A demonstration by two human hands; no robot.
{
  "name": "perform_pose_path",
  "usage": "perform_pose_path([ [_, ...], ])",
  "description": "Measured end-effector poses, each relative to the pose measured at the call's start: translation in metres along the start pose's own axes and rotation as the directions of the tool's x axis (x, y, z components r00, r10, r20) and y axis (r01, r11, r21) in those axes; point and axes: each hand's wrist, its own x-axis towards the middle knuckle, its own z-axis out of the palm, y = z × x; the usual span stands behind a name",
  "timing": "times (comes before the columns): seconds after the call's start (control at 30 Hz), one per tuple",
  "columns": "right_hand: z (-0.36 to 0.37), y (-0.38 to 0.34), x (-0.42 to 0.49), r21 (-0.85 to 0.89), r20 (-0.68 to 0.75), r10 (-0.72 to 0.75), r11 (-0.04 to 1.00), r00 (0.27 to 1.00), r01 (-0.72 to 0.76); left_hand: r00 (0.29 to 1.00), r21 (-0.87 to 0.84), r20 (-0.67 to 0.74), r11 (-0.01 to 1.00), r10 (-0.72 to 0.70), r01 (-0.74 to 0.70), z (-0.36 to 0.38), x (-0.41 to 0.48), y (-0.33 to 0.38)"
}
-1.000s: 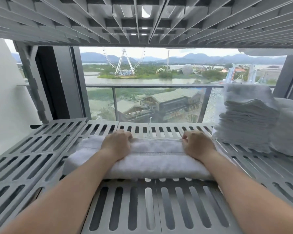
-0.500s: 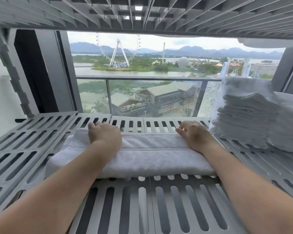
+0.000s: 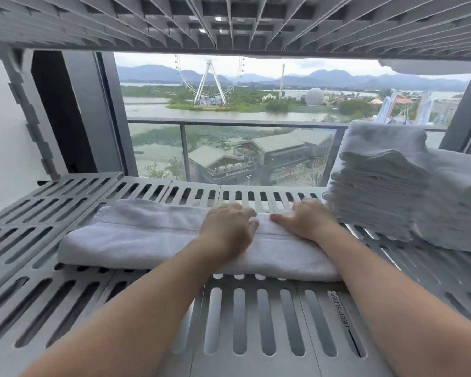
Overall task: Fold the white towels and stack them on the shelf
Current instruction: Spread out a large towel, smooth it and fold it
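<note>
Nearest, two bare forearms reach forward over the front of the grey slatted plastic shelf (image 3: 250,322), whose bare slats run up to the near edge of the long folded white terry towel (image 3: 136,238). That towel lies flat across the middle of the shelf, its length running left to right, so it looks already folded into a long strip and probably due for a crosswise fold. Both hands sit on the towel's right half, close together. The right hand (image 3: 307,221) rests palm down with fingers laid out flat, likely pinning the cloth so the layers do not slip. The left hand (image 3: 226,229), just left of it, is smeared by motion; its fingers bend over the towel's top, and I cannot tell whether they pinch the cloth or only press it. Just right of the towel's far end stands a tall stack of folded white towels (image 3: 378,194), with a bulkier white pile (image 3: 462,202) beside it, the likely destination. Beyond the towel, past the shelf's back edge, are a glass balcony railing (image 3: 229,122) and a distant white ferris wheel (image 3: 209,80).
</note>
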Motion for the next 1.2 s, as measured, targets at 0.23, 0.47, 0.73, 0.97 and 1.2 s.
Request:
perform_pose_path([
  [0.23, -0.003, 0.013, -0.01, 0.534, -0.076, 0.209, 0.834, 0.975, -0.137, 0.982, 0.045, 0.146, 0.992, -0.121, 0.116, 0.021, -0.009, 0.003],
  [0.47, -0.003, 0.021, -0.023, 0.805, 0.1, 0.383, 0.511, 0.918, -0.301, 0.981, 0.067, 0.12, 0.987, -0.152, 0.145, 0.026, -0.006, 0.002],
  [0.73, -0.005, 0.022, -0.033, 0.695, 0.162, 0.127, 0.689, 0.979, -0.204, 0.989, 0.127, -0.126, 0.988, -0.077, 0.093, 0.024, -0.012, 0.013],
  [0.97, -0.007, 0.017, -0.03, 0.906, 0.217, 0.141, 0.339, 0.966, -0.253, 0.951, 0.129, -0.109, 0.944, -0.29, 0.303, -0.002, -0.028, -0.015],
  [1.2, -0.019, -0.012, -0.034, 0.983, 0.185, 0.093, 0.004, 0.978, -0.186, 0.711, 0.246, 0.164, 0.726, -0.684, 0.642, -0.016, -0.039, -0.048],
])
